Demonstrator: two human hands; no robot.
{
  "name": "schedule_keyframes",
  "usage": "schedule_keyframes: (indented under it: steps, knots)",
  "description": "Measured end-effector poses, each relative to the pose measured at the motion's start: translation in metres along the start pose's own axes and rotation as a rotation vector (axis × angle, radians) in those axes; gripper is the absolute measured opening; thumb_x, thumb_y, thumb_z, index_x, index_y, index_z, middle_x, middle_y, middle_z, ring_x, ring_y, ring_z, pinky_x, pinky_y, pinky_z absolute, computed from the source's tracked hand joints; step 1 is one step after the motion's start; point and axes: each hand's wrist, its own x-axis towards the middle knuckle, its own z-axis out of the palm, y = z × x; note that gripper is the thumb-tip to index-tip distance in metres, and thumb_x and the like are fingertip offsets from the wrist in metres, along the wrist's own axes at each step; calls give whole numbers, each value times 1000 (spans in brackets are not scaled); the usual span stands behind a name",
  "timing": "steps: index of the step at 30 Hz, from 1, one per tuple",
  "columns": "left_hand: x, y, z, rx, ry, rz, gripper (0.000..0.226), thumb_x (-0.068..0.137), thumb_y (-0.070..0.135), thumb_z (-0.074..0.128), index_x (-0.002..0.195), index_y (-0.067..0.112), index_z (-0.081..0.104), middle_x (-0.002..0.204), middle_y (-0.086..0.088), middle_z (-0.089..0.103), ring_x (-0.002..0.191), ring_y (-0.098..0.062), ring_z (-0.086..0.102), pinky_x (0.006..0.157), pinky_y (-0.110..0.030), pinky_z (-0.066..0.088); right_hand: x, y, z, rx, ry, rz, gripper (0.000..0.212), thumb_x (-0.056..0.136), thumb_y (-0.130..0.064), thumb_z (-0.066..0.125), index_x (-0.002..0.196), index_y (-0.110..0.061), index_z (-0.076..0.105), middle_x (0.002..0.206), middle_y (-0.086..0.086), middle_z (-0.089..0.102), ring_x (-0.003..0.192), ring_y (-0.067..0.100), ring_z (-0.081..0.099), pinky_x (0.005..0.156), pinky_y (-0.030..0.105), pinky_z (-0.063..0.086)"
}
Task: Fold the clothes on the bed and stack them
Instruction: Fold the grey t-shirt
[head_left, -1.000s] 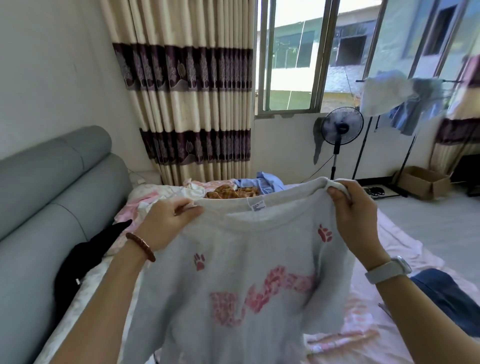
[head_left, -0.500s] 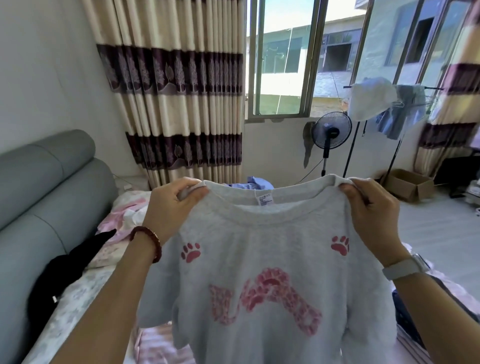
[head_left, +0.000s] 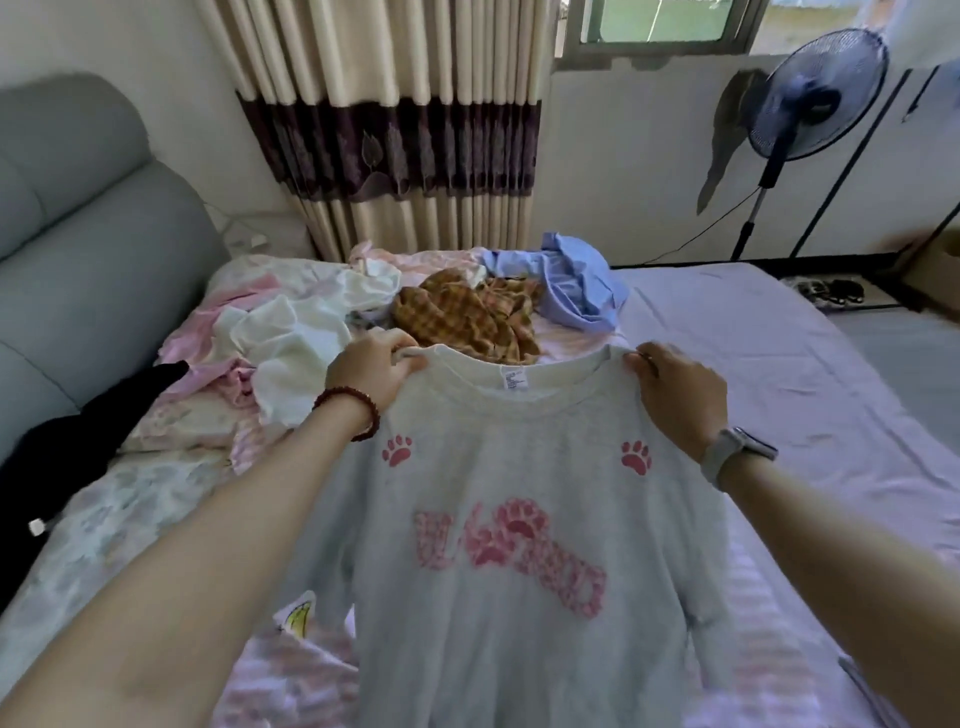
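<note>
Head view has both hands out front, left hand (head_left: 371, 371) and right hand (head_left: 675, 392) each pinching a shoulder of the grey sweatshirt (head_left: 519, 545), spread above the bed (head_left: 753, 364) just short of the unfolded clothes pile (head_left: 457, 306).

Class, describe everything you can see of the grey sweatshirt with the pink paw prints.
The sweatshirt is pale grey, soft-looking knit, with a ribbed round neck and a white label inside it. Two small pink paw prints sit near the shoulders above a larger pink paw design on the chest. It is spread front up over the bed, unfolded. The left hand and right hand each pinch a shoulder.
</note>
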Motion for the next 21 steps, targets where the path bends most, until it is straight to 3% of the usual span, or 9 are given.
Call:
schedule_keyframes:
  steps: [3, 6, 11, 16, 18, 21]
  knots:
    - [49, -20, 72, 115, 63, -137, 21, 92, 29, 53, 107, 17, 63, 118, -11, 56, 114, -32, 50, 84, -38, 43, 36, 13, 80, -29, -119, 59, 26, 98, -26, 40, 107, -7, 56, 114, 17, 55, 102, 37, 52, 75, 39, 37]
    - [66, -44, 138, 160, 5, -297, 36, 93, 30, 49, 128, 19, 49, 135, -13, 42, 126, -33, 37, 97, -44, 35, 38, 29, 150, -133, -268, 56, 34, 95, -24, 45, 128, -16, 47, 131, 11, 43, 122, 32, 38, 93, 43, 31]
    - [29, -86, 234, 311, -164, -182, 47, 95, 35, 39, 141, 26, 32, 147, -5, 31, 132, -27, 27, 106, -48, 20, -16, 44, 233, -118, -390, -48, 46, 96, -27, 41, 140, -21, 33, 147, 8, 29, 136, 27, 24, 110, 53, 13]
    - [-44, -115, 298, 507, -367, -81, 58, 94, 54, 22, 147, 39, 3, 158, 1, -5, 143, -21, -11, 109, -56, -13, -102, 47, 280, -165, -550, -167, 50, 98, -38, 28, 146, -26, 25, 155, 8, 18, 144, 26, 11, 108, 61, -9]
    - [-80, -122, 312, 510, -455, -117, 59, 94, 54, 18, 145, 41, -9, 156, -1, -15, 142, -25, -19, 107, -57, -15, -140, 48, 288, -182, -625, -127, 52, 97, -43, 19, 148, -32, 17, 157, 7, 11, 145, 25, 4, 106, 58, -19]
    - [-152, -129, 320, 511, -535, -191, 61, 96, 51, 19, 143, 39, -18, 153, -6, -25, 140, -28, -24, 109, -56, -15, -214, 44, 285, -157, -770, -8, 55, 96, -43, 19, 149, -31, 11, 158, 6, 3, 145, 25, -4, 108, 58, -14]
